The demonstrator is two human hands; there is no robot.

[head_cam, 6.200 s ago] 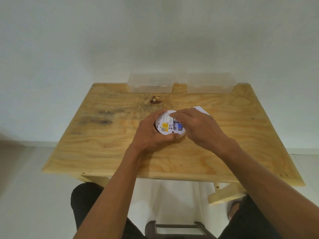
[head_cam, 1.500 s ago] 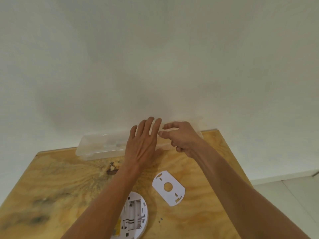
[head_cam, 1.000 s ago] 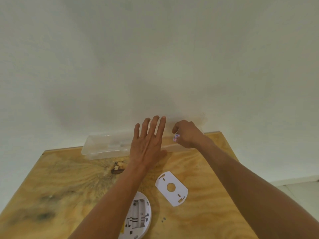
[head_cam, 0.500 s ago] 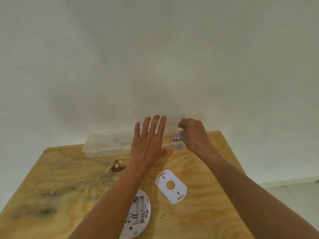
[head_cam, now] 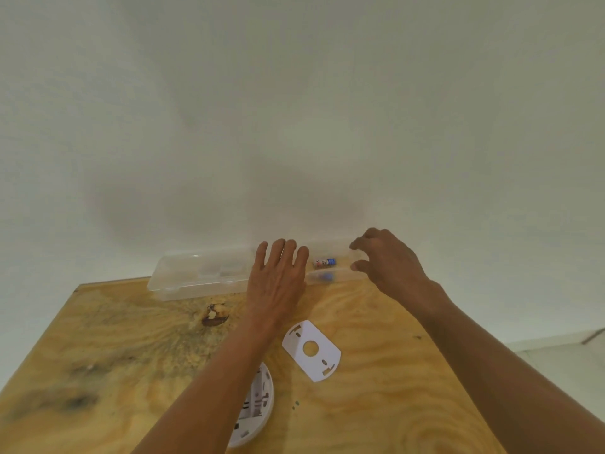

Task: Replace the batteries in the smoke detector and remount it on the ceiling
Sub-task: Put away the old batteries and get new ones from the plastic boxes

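Observation:
The white smoke detector lies back side up near the table's front, half hidden under my left forearm. Its flat white mounting plate rests just to the right. At the table's back edge a small battery with a blue end lies inside the right-hand clear plastic box. My left hand lies flat with fingers spread on that box's left end. My right hand hovers over the box's right end, fingers curled apart and holding nothing.
A second clear plastic box stands at the back left against the white wall. The plywood table has a dark knot. Two tiny dark specks, maybe screws, lie beside the detector.
My right hand has let go of the battery, which now lies in the right box, and has drawn back to the right. Earlier both hands worked on the detector.

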